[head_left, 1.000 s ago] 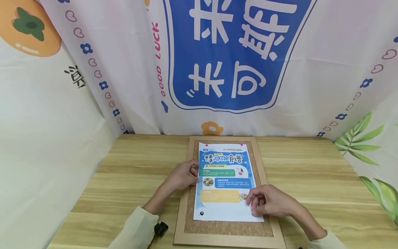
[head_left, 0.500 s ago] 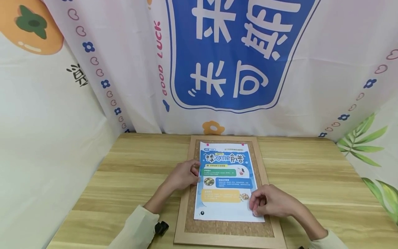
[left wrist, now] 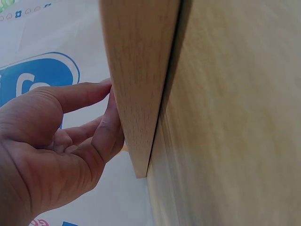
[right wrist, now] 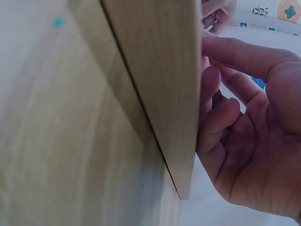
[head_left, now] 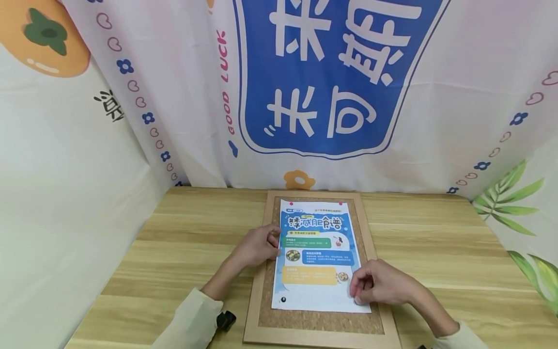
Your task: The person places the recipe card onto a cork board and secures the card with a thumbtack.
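Observation:
A printed poster [head_left: 317, 257] with blue, green and yellow panels lies on a wood-framed cork board [head_left: 322, 322]. Pink push pins [head_left: 291, 203] sit at its two top corners, and a small round black spot [head_left: 283, 299] shows at its lower left. My left hand [head_left: 259, 246] reaches over the frame, fingers loosely bent, fingertips at the poster's left edge. At the lower right corner my right hand [head_left: 383, 283] curls its fingers, thumb and forefinger drawn together over a small dark bit. In both wrist views the board's frame [left wrist: 141, 80] hides the fingertips.
The board lies on a light wood-grain table [head_left: 192, 237]. Behind it hangs a white printed cloth [head_left: 196, 121] with a large blue panel. A black strap piece [head_left: 225, 320] sits at the left cuff.
My right fingers have drawn slightly closer together and shifted a little to the right at the poster's lower corner. My left hand stays in place. The head view has shifted slightly.

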`<act>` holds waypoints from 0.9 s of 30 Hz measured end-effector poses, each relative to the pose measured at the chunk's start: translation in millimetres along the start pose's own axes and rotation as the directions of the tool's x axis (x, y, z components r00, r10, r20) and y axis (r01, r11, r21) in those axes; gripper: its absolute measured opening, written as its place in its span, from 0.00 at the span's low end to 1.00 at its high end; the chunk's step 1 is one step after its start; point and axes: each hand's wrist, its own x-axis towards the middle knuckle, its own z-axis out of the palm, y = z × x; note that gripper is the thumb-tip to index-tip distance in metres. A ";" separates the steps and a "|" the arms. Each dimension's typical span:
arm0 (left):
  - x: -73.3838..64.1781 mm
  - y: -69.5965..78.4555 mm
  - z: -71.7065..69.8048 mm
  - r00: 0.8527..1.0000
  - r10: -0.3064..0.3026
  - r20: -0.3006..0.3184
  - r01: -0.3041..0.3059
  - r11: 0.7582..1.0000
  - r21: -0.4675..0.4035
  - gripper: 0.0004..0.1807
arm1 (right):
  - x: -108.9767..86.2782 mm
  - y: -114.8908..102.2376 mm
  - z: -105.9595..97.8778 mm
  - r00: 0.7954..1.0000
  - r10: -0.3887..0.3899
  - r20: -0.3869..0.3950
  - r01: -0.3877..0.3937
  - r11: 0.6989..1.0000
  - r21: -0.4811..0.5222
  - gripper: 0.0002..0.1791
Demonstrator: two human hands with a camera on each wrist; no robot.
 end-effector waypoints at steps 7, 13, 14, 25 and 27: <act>-0.7 0.5 -0.9 1.000 0.002 0.006 -0.002 1.000 0.004 0.30 | 1.3 -1.1 -0.4 1.000 0.013 -0.005 -0.014 1.000 -0.010 0.05; -1.2 1.0 -0.2 1.000 -0.004 0.007 0.004 1.000 0.010 0.29 | 3.1 -1.1 1.6 1.000 0.018 -0.010 -0.019 0.999 -0.030 0.07; -1.3 1.1 -0.2 1.000 -0.008 0.006 0.008 1.000 0.008 0.29 | 3.3 -1.3 2.0 1.000 0.019 -0.011 -0.020 0.999 -0.034 0.08; -0.7 0.9 0.2 1.000 -0.012 -0.002 0.013 1.000 0.012 0.29 | 4.8 -5.4 5.5 0.999 0.036 -0.038 -0.039 0.995 -0.087 0.10; -0.6 0.7 0.1 1.000 -0.011 -0.002 0.011 1.000 0.008 0.29 | 5.0 -6.8 5.8 0.998 0.043 -0.042 -0.047 0.995 -0.089 0.10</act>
